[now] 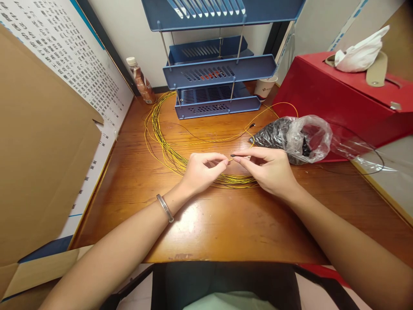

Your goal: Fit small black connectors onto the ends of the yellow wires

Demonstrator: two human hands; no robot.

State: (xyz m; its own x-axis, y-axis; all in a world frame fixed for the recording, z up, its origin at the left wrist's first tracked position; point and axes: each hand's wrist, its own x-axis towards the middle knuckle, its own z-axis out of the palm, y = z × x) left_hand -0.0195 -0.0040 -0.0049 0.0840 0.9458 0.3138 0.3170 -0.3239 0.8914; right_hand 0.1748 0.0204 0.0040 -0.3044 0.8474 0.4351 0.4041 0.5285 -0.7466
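Note:
My left hand pinches the end of a thin yellow wire, its thumb and forefinger pressed together. Just to its right, my right hand holds a small black connector between thumb and forefinger, at the wire's end. The two hands are close, with a small gap between the fingertips. Under and behind them lies a large loose coil of yellow and dark wire on the wooden table. A clear plastic bag of small black parts rests right behind my right hand.
A blue tiered rack stands at the back, with a bottle on its left and a paper cup on its right. A red box with tissue is at the right. Cardboard and a printed board border the left.

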